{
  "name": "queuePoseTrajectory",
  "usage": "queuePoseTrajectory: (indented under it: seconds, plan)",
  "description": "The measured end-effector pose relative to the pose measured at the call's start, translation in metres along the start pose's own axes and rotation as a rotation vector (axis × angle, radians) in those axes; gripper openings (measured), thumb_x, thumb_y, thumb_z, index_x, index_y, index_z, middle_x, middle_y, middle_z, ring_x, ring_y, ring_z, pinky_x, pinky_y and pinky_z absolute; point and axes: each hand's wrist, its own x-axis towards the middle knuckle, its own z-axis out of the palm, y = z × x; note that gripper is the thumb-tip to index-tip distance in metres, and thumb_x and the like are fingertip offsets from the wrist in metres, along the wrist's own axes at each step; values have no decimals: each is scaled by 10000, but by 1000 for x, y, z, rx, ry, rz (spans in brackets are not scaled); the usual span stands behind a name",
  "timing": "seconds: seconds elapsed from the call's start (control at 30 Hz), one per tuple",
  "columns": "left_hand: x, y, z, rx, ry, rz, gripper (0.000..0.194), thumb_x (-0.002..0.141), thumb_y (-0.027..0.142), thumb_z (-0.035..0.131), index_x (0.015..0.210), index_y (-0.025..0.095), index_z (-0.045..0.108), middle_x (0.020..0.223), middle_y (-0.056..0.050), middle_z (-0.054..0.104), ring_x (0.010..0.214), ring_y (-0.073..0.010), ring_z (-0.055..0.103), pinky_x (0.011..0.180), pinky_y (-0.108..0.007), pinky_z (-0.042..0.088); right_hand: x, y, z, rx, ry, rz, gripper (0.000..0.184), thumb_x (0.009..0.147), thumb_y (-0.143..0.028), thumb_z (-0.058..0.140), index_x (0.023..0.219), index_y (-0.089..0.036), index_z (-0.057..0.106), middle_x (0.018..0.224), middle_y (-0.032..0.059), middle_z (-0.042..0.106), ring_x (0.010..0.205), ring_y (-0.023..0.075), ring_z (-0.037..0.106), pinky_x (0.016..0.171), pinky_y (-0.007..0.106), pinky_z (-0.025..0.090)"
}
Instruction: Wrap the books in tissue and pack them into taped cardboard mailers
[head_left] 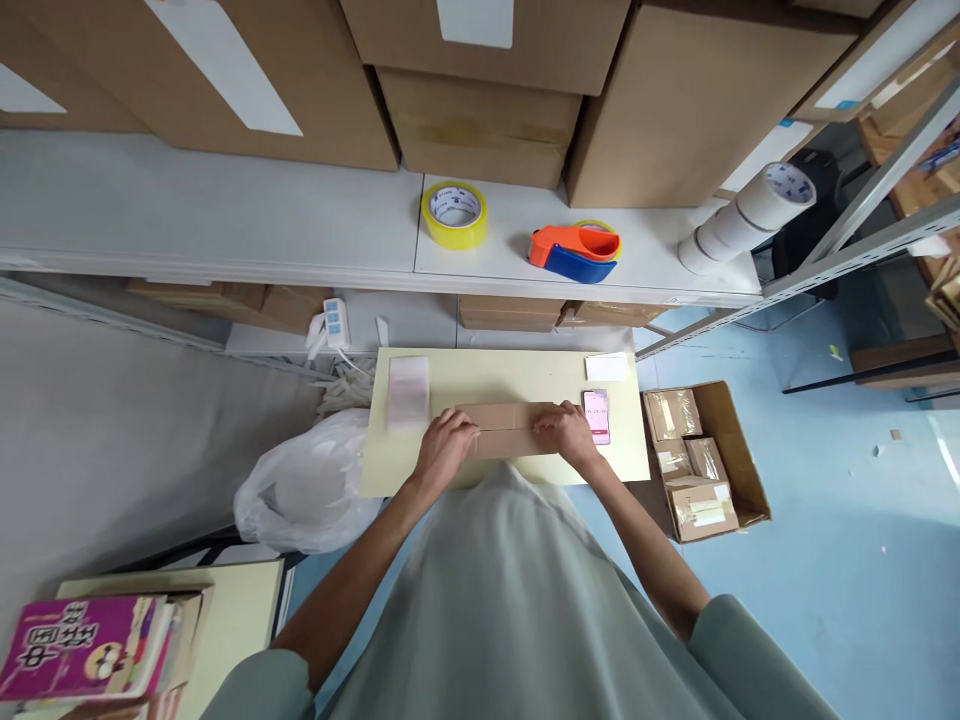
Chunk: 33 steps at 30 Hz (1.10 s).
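Observation:
A flat piece of brown cardboard [506,430], creased along its length, lies near the front edge of the pale yellow table [495,370]. At its left end my left hand [448,440] grips the edge with bent fingers. My right hand [566,433] has its fingers curled on the right end. Just right of that hand is a phone [597,416] with a lit pink screen, and a small stack of white paper [607,367] sits behind it. A translucent packet [408,393] lies to the left of the cardboard.
On the grey shelf [300,210] stand yellow tape [455,215], an orange-blue tape dispenser [575,252] and stacked white rolls [746,218], with large cartons [487,130] behind. An open carton [739,450] of small boxes is right; a white plastic bag [311,485] and books [82,648] are left.

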Motion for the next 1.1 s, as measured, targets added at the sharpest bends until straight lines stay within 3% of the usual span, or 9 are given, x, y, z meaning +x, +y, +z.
queuePoseTrajectory:
  seconds: [0.47,0.67,0.93,1.1]
  plan:
    - [4,9,-11,43,-123,12,274,945,22,614,891,201,815,1041,-111,729,1086,-299,602,897,-412,472,5,-19,-9,-134,-93,11,336,951,-32,630,993,-243,889,1125,84,842,1156,280,628,1023,363,421]
    - [5,7,-12,25,-103,19,226,987,93,633,895,203,807,1035,-95,727,1085,-278,617,920,-391,482,7,-22,-13,-82,-103,19,349,938,-20,623,960,-241,892,1092,89,844,1151,271,646,1028,344,420]
    - [2,-5,-16,-148,-85,-72,203,988,156,677,1073,212,852,1041,-84,768,1057,-254,706,969,-377,540,-3,-15,-16,-37,-17,-42,311,914,-26,665,882,-252,875,1006,51,837,1016,230,683,981,322,474]
    - [9,0,-40,-215,-12,4,184,977,187,676,1031,238,845,1029,-68,784,1019,-240,731,931,-372,576,-2,-19,-53,91,191,-133,219,953,-105,718,908,-272,851,946,21,821,919,226,725,930,358,551]
